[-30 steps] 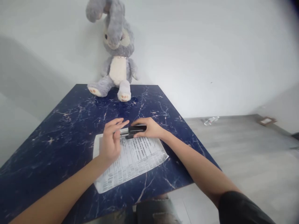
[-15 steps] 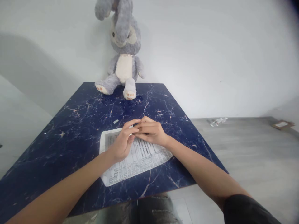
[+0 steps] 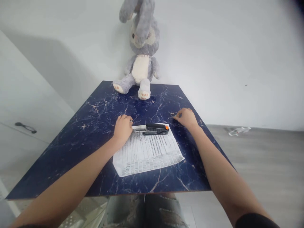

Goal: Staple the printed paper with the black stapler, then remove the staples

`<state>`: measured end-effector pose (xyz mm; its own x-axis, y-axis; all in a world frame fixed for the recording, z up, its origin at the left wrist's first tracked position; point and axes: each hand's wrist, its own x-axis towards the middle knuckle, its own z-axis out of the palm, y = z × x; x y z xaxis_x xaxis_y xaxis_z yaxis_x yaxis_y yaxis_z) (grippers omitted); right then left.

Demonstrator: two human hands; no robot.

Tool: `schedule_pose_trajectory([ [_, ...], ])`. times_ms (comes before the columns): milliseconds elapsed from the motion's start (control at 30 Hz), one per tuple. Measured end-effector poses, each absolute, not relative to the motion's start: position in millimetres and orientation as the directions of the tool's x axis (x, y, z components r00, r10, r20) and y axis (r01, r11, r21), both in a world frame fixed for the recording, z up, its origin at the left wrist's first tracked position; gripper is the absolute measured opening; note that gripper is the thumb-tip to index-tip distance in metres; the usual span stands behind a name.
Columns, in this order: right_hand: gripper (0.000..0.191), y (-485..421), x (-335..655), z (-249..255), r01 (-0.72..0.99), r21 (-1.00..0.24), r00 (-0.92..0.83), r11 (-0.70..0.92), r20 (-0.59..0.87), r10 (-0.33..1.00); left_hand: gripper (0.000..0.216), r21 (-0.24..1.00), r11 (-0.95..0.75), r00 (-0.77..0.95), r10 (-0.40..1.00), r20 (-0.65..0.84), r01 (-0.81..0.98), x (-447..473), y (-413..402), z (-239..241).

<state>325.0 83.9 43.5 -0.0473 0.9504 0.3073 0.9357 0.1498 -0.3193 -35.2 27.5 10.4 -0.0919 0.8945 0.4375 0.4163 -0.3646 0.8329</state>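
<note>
A black stapler (image 3: pixel 155 129) with an orange button lies across the top of a printed sheet of paper (image 3: pixel 147 155). Its slim metal part sticks out to the left. My left hand (image 3: pixel 123 129) rests at the sheet's upper left corner, beside that metal end, with its fingers curled down; a tiny greyish bit shows at the fingertips, too small to name. To the right of the stapler, my right hand (image 3: pixel 187 117) touches down near the table's right side, thumb and fingertips drawn together. Whatever they pinch, if anything, I cannot make out.
A grey plush rabbit (image 3: pixel 142 60) sits at the far edge of the dark blue marbled table (image 3: pixel 99 177), against the wall. On the floor to the right lies a clear plastic item (image 3: pixel 238 131). A cabinet handle (image 3: pixel 25 127) shows at left.
My hands, together over the paper before, have parted: the right moved off to the right, the left stays at the left. The stapler is now uncovered. The view has shifted left.
</note>
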Motion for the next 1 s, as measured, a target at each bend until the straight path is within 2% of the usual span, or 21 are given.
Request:
schedule_pose_trajectory([
  [67,0.022,73,306,50,0.831,-0.402,-0.193,0.384,0.439,0.877,0.016,0.842,-0.375,-0.071,0.899,0.433,0.388,-34,25,16],
  [133,0.027,61,286,57,0.613,-0.503,-0.349,0.609,0.52,0.78,0.014,0.859,-0.373,-0.065,0.905,0.419,0.35,-30,20,25],
  [200,0.03,50,269,62,0.382,-0.553,-0.528,0.741,0.527,0.666,0.009,0.889,-0.364,-0.035,0.921,0.388,0.279,-24,14,34],
  [267,0.039,42,258,63,0.252,-0.554,-0.692,0.793,0.47,0.548,0.015,0.912,-0.359,-0.004,0.93,0.367,0.2,-18,9,41],
  [333,0.053,39,253,59,0.238,-0.545,-0.774,0.804,0.394,0.496,0.02,0.919,-0.357,0.007,0.932,0.361,0.165,-15,6,43],
  [367,0.054,39,252,56,0.257,-0.539,-0.782,0.802,0.372,0.501,0.02,0.923,-0.353,0.004,0.934,0.357,0.15,-14,5,43],
  [467,0.038,41,251,45,0.313,-0.532,-0.75,0.787,0.369,0.548,0.015,0.954,-0.297,0.006,0.955,0.297,0.034,-12,5,41],
  [600,0.035,41,252,40,0.345,-0.536,-0.693,0.77,0.408,0.595,0.014,0.969,-0.242,0.011,0.97,0.243,-0.056,-10,3,41],
  [733,0.033,43,253,41,0.365,-0.53,-0.635,0.766,0.459,0.621,0.017,0.961,-0.272,0.024,0.962,0.271,0.044,-10,-1,43],
  [867,0.033,46,254,39,0.364,-0.51,-0.652,0.779,0.458,0.604,0.015,0.914,-0.324,0.128,0.945,0.301,0.246,-11,1,38],
  [1000,0.034,47,253,36,0.361,-0.499,-0.657,0.788,0.463,0.595,0.012,0.891,-0.337,0.177,0.939,0.295,0.304,-13,4,32],
])
